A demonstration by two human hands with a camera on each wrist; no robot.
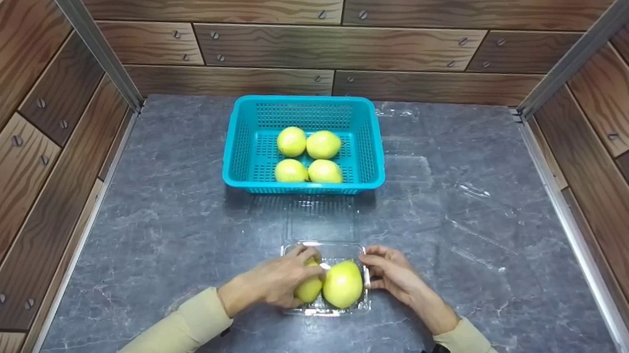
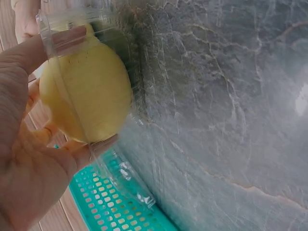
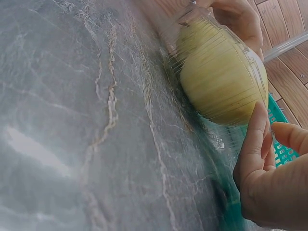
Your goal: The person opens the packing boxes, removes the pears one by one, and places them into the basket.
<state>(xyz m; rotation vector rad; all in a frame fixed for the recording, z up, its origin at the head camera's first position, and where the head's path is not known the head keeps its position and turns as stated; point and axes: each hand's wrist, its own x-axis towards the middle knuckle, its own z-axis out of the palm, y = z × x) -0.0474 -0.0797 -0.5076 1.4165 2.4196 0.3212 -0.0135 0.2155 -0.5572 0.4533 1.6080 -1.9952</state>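
Observation:
A clear plastic clamshell container lies on the grey table with its lid folded back toward the basket. Inside sit two smooth yellow-green fruits side by side. My left hand grips the left fruit from above, fingers and thumb spread around its sides, partly hiding it in the head view. The right fruit rests next to it, untouched by fingertips. At the container's right wall, my right hand pinches the edge between thumb and fingers, seen closely in the right wrist view.
Behind the container stands a turquoise perforated basket holding several more yellow-green fruits. Other clear plastic pieces lie on the table to the right. Wood-patterned walls with metal corner posts enclose the table at the back and sides.

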